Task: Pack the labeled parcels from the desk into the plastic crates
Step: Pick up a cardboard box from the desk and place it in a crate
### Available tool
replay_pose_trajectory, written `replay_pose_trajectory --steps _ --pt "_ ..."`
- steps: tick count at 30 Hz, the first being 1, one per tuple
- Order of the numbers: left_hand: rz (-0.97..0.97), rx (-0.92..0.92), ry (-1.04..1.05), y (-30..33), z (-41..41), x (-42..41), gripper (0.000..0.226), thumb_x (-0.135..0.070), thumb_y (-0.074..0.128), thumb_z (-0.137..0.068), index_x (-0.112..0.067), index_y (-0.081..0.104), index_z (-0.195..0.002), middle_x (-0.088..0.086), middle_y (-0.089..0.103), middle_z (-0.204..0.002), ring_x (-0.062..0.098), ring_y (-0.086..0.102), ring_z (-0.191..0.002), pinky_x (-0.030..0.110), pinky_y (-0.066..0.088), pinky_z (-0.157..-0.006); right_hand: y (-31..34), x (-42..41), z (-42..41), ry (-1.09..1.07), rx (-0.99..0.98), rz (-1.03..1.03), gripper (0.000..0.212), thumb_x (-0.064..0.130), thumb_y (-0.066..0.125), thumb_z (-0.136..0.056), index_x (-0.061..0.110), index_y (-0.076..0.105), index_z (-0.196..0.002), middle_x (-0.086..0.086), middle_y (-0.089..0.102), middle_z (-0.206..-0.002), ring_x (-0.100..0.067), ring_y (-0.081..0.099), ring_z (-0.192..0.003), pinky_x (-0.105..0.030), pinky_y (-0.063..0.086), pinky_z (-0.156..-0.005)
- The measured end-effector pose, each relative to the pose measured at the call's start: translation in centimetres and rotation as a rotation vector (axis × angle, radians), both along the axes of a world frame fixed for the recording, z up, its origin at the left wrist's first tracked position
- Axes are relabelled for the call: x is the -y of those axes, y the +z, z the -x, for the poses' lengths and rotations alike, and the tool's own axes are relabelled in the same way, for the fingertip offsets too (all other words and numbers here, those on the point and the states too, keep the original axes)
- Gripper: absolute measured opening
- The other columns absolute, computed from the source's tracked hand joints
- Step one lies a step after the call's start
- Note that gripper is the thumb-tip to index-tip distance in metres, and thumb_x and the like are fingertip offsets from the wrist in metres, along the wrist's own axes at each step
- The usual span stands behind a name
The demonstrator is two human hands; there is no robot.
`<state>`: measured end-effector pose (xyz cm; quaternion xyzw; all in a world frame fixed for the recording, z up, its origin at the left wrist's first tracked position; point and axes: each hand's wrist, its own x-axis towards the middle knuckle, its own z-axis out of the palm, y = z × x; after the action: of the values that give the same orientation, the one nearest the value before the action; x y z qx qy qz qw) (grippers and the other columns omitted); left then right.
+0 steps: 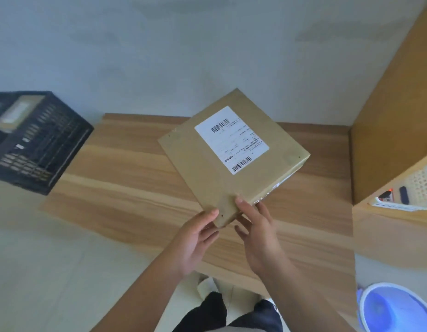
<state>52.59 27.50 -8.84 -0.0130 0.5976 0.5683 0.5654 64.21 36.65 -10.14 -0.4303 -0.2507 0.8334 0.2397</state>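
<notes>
Parcel (234, 155) near corner gripped by left hand (198, 238) and right hand (258, 231); crate (35, 142) lies far left.

Labeled parcel held above the desk, black crate at the left

A flat brown cardboard parcel (234, 156) with a white barcode label (231, 139) is tilted, its near corner gripped. The black slatted plastic crate (35, 140) is set beyond the desk's (126, 188) left end, a parcel seen inside.

Wood-grain desk (126, 188) fills mid frame. Brown labeled parcel (234, 154) on it, center right, whether flat or lifted unclear. Black plastic crate (37, 144) at left edge, overhanging the desk corner.
</notes>
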Motion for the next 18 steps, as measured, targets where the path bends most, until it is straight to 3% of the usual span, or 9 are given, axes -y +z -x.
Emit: replay_pose_trajectory --steps 3,5,6,8,11,12,14,16,18 --pt "0.028 -0.058 -0.064 0.3 1.3 3.5 0.064 -0.043 0.088 -0.068 -0.019 0.066 -0.123 0.001 0.071 -0.129 0.016 0.067 -0.12 0.037 0.035 -0.118 0.2 1.3 1.1 0.039 0.06 0.023 0.047 0.032 0.08 -0.079 0.026 0.069 -0.124 0.007 0.077 -0.112 -0.02 0.07 -0.105 -0.037 0.047 -0.093" --pt "0.02 -0.048 0.093 0.8 3.2 6.2 0.091 -0.049 0.096 -0.053 -0.02 0.058 -0.13 0.008 0.062 -0.139 0.024 0.057 -0.131 0.042 0.034 -0.118 0.6 1.7 1.6 0.088 0.099 0.005 0.046 0.035 0.08 -0.076 0.023 0.072 -0.12 0.002 0.076 -0.108 -0.021 0.069 -0.095 -0.035 0.053 -0.079" --pt "0.003 -0.04 0.197 1.1 4.5 7.6 0.089 -0.051 0.095 -0.061 -0.021 0.055 -0.135 0.012 0.057 -0.143 0.028 0.051 -0.136 0.044 0.035 -0.117 1.0 1.9 1.7 0.121 0.118 -0.025 0.041 0.032 0.079 -0.079 0.021 0.073 -0.118 0.0 0.074 -0.103 -0.021 0.068 -0.09 -0.033 0.053 -0.072" --pt "-0.017 -0.044 0.329 2.0 7.7 10.5 0.07 -0.048 0.072 -0.082 -0.022 0.05 -0.143 0.017 0.05 -0.15 0.032 0.044 -0.143 0.046 0.036 -0.114 1.8 2.2 1.8 0.195 0.156 -0.105 0.03 0.027 0.073 -0.086 0.019 0.074 -0.115 0.0 0.072 -0.097 -0.02 0.065 -0.083 -0.031 0.051 -0.064" --pt "-0.049 -0.172 0.306 3.3 12.6 15.4 0.066 -0.048 0.053 -0.096 -0.028 0.033 -0.156 0.018 0.04 -0.158 0.032 0.037 -0.149 0.044 0.033 -0.117 3.0 3.8 2.3 0.281 0.179 -0.171 0.017 0.027 0.067 -0.091 0.018 0.073 -0.104 -0.002 0.069 -0.091 -0.021 0.063 -0.079 -0.034 0.049 -0.07" --pt "-0.046 -0.216 0.285 3.6 14.0 17.0 0.067 -0.05 0.05 -0.098 -0.029 0.031 -0.158 0.016 0.041 -0.158 0.031 0.037 -0.149 0.044 0.033 -0.117 3.4 4.6 2.6 0.299 0.172 -0.184 0.013 0.027 0.064 -0.093 0.018 0.072 -0.097 -0.002 0.066 -0.087 -0.022 0.061 -0.077 -0.036 0.047 -0.073" --pt "-0.038 -0.246 0.243 4.2 16.3 20.4 0.069 -0.057 0.055 -0.091 -0.026 0.044 -0.151 0.01 0.055 -0.148 0.03 0.048 -0.142 0.045 0.041 -0.111 4.1 6.3 3.3 0.34 0.17 -0.205 0.013 0.029 0.061 -0.093 0.019 0.069 -0.09 -0.003 0.062 -0.082 -0.022 0.057 -0.074 -0.038 0.043 -0.075" --pt "-0.057 -0.237 0.211 4.6 17.9 23.8 0.072 -0.06 0.062 -0.088 -0.02 0.054 -0.146 0.01 0.065 -0.137 0.031 0.061 -0.126 0.051 0.048 -0.106 4.7 8.3 4.2 0.401 0.171 -0.235 0.024 0.037 0.069 -0.083 0.016 0.069 -0.094 -0.006 0.06 -0.086 -0.025 0.055 -0.075 -0.038 0.041 -0.073" --pt "-0.065 -0.27 0.165 5.0 18.5 27.2 0.068 -0.061 0.064 -0.089 -0.018 0.06 -0.141 0.011 0.069 -0.124 0.03 0.065 -0.111 0.051 0.053 -0.097 4.9 10.4 5.2 0.499 0.157 -0.274 0.068 0.048 0.082 -0.056 0.011 0.071 -0.112 -0.011 0.061 -0.099 -0.028 0.056 -0.089 -0.042 0.041 -0.079"
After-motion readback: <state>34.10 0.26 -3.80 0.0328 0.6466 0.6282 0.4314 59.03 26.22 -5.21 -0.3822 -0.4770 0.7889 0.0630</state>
